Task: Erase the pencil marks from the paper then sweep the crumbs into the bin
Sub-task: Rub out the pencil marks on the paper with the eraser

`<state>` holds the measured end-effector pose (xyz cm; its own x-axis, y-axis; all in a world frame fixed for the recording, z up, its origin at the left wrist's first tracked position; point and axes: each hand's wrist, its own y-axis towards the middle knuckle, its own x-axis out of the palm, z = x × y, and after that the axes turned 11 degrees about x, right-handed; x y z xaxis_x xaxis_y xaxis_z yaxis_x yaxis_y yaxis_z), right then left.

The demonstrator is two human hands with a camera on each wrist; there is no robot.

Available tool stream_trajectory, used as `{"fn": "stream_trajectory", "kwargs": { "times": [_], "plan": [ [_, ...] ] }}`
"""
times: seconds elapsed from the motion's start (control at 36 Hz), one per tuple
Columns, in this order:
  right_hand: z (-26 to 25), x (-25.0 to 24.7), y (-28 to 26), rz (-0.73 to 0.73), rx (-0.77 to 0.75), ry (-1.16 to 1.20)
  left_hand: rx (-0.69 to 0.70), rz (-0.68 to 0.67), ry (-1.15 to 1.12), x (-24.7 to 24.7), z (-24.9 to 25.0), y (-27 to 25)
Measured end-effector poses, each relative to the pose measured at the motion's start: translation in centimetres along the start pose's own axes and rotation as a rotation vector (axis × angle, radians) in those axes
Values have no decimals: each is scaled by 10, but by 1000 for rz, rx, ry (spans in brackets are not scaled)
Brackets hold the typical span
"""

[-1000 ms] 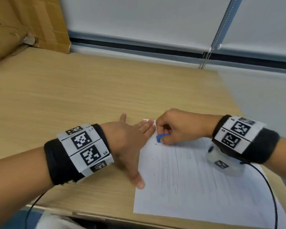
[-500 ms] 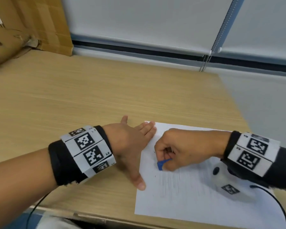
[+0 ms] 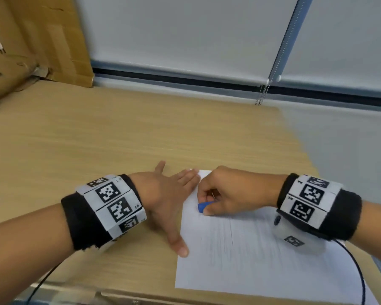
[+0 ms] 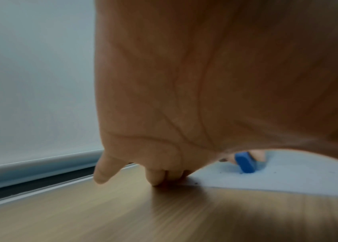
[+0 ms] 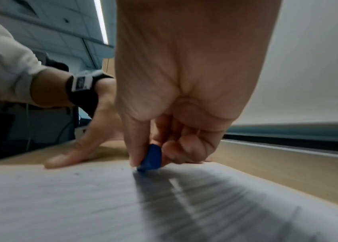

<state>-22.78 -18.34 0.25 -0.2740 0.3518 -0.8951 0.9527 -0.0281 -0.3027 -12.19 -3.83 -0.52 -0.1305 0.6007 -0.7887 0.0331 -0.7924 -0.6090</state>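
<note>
A white sheet of paper (image 3: 262,265) with faint grey pencil marks lies on the wooden desk (image 3: 119,139) at the near right. My right hand (image 3: 227,192) pinches a small blue eraser (image 3: 204,206) and presses its end onto the sheet near the far left corner. The eraser (image 5: 151,158) stands tilted between thumb and fingers, at the head of a dark pencil band. My left hand (image 3: 169,194) lies flat, fingers straight, on the sheet's left edge and far corner, thumb (image 3: 180,247) pointing toward me. Tiny dark crumbs (image 4: 275,172) dot the paper (image 4: 288,176) around the eraser (image 4: 245,162).
Brown cardboard (image 3: 31,45) leans at the desk's far left corner. A roller blind (image 3: 185,29) with a bead chain (image 3: 262,93) hangs behind the desk. The desk's right edge (image 3: 304,155) runs just past the paper. No bin shows in any view.
My right hand slid the eraser toward me over the paper from the far corner, then back up a little. The left hand stayed flat on the sheet's edge.
</note>
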Motion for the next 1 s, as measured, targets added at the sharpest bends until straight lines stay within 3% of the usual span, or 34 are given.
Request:
{"fn": "stream_trajectory", "kwargs": {
  "times": [0.17, 0.33, 0.47, 0.64, 0.75, 0.89, 0.94, 1.0],
  "plan": [
    [14, -10, 9, 78, 97, -19, -30, -48, 18, -1, 1, 2],
    [-2, 9, -13, -45, 8, 1, -45, -71, 32, -3, 2, 2],
    [11, 1, -3, 107, 55, 24, -51, -85, 38, -3, 3, 4],
    [-7, 14, -12, -102, -55, 55, -44, -63, 36, -1, 2, 4],
    [7, -4, 18, 83, 2, 14, -37, -43, 28, -3, 4, 3],
    [10, -1, 24, 162, 30, 5, -64, -58, 17, -5, 2, 1],
    [1, 7, 7, 113, -22, 3, -64, -58, 21, -4, 2, 2],
    [-11, 17, -11, -32, -87, 32, -66, -64, 35, -3, 0, 3]
  ]
}}
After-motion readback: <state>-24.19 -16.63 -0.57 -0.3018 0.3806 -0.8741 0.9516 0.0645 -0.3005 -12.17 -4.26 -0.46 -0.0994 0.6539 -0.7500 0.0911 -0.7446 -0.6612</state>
